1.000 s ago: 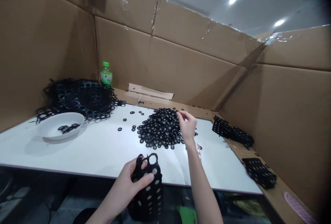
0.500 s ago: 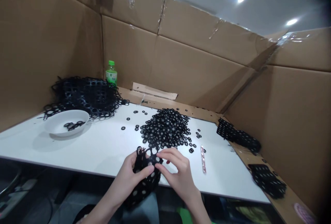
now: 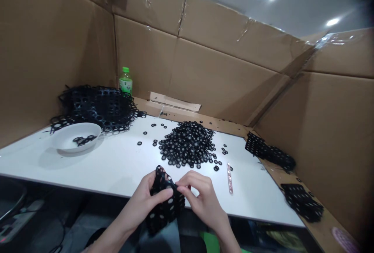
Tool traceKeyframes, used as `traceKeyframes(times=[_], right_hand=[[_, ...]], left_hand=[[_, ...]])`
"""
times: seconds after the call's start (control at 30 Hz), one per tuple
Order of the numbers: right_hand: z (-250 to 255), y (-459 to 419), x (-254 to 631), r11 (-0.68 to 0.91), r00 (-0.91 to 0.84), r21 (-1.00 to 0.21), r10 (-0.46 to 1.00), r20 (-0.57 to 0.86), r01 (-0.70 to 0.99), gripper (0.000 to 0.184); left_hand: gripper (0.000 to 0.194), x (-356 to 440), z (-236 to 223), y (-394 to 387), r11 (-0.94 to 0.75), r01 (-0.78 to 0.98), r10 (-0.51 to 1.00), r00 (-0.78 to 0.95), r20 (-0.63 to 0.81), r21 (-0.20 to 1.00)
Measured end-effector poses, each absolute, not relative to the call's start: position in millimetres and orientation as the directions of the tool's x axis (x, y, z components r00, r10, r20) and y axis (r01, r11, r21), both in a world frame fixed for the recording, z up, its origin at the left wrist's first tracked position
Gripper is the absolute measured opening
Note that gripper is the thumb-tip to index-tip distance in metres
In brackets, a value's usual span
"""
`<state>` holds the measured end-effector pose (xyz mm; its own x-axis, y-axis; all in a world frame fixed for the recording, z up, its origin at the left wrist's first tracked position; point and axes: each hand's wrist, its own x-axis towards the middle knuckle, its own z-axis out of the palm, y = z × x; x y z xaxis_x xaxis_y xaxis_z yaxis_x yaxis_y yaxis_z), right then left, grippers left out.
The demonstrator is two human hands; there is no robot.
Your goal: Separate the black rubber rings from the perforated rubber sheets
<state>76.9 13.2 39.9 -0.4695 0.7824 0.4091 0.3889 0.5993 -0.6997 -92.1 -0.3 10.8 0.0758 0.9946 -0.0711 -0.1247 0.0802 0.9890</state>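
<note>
Both bare hands work just in front of a mound of small black rubber rings (image 3: pixel 187 144) (most show a pale centre), heaped on a white desk (image 3: pixel 87 171). The left hand (image 3: pixel 138 202) grips a floppy black perforated rubber strip (image 3: pixel 165 218), its fingers (image 3: pixel 163 194) closed around the strip's upper part while the rest hangs past the desk's near edge. The right hand (image 3: pixel 203 202) meets the strip from the other side, its fingers (image 3: pixel 184 189) curled and pinching at the strip's edge; the exact hold is partly hidden.

Loose rings lie scattered just beside the mound on both sides. Past its far left side, a shallow white plastic bowl (image 3: pixel 62 140) holds a few black rings, and a tangled pile of black punched rubber webbing (image 3: pixel 96 107) rests against the bowl. Beyond that pile stands a green-capped plastic bottle (image 3: pixel 126 83). To the mound's right lies a slim pink translucent stick (image 3: pixel 230 179), and farther right, two folded black perforated rubber sheets (image 3: pixel 269 149) rest on a cardboard ledge (image 3: pixel 271 175). Brown cardboard walls (image 3: pixel 204 73) rise behind the mound.
</note>
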Motion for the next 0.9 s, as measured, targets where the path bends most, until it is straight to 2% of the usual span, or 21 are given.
traceKeyframes(times=[0.13, 0.2, 0.3, 0.37, 0.4, 0.47, 0.53, 0.7, 0.83, 0.9], right_hand=[[40, 11, 75, 0.605, -0.464, -0.661, 0.786, 0.408, 0.443, 0.019], [38, 12, 78, 0.562, -0.375, -0.694, 0.824, 0.424, 0.450, 0.021], [39, 24, 91, 0.454, -0.018, -0.814, 0.877, 0.481, 0.363, 0.022], [43, 41, 102, 0.431, 0.245, -0.853, 0.828, 0.503, 0.294, 0.021], [46, 54, 106, 0.448, 0.313, -0.845, 0.790, 0.527, 0.293, 0.020], [52, 85, 111, 0.476, 0.316, -0.806, 0.751, 0.580, 0.351, 0.021], [53, 121, 111, 0.458, 0.213, -0.750, 0.767, 0.605, 0.477, 0.026], [45, 180, 106, 0.464, 0.107, -0.670, 0.772, 0.627, 0.579, 0.017], [41, 139, 91, 0.511, 0.086, -0.617, 0.725, 0.683, 0.598, 0.017], [40, 98, 80, 0.619, 0.010, -0.563, 0.668, 0.744, 0.549, 0.014]], left_hand=[[0.024, -97, 17, 0, 0.053, -0.025, 0.992, 0.119, -0.049, 0.998], [0.022, -97, 15, -4, 0.071, -0.009, 0.986, 0.151, -0.069, 0.997], [0.030, -95, 8, -11, 0.142, -0.057, 0.987, 0.078, -0.137, 0.988], [0.038, -94, 3, -12, 0.164, -0.100, 0.986, 0.005, -0.164, 0.981], [0.039, -94, 2, -11, 0.164, -0.110, 0.987, 0.011, -0.163, 0.980], [0.038, -94, 3, -8, 0.158, -0.122, 0.985, 0.092, -0.147, 0.980], [0.038, -95, 6, -5, 0.162, -0.147, 0.979, 0.149, -0.140, 0.976], [0.031, -94, 12, -3, 0.160, -0.227, 0.982, 0.139, -0.130, 0.961], [0.026, -91, 6, 3, 0.101, -0.275, 0.995, 0.033, -0.096, 0.956], [0.027, -90, 2, 8, 0.097, -0.310, 0.995, -0.001, -0.103, 0.946]])
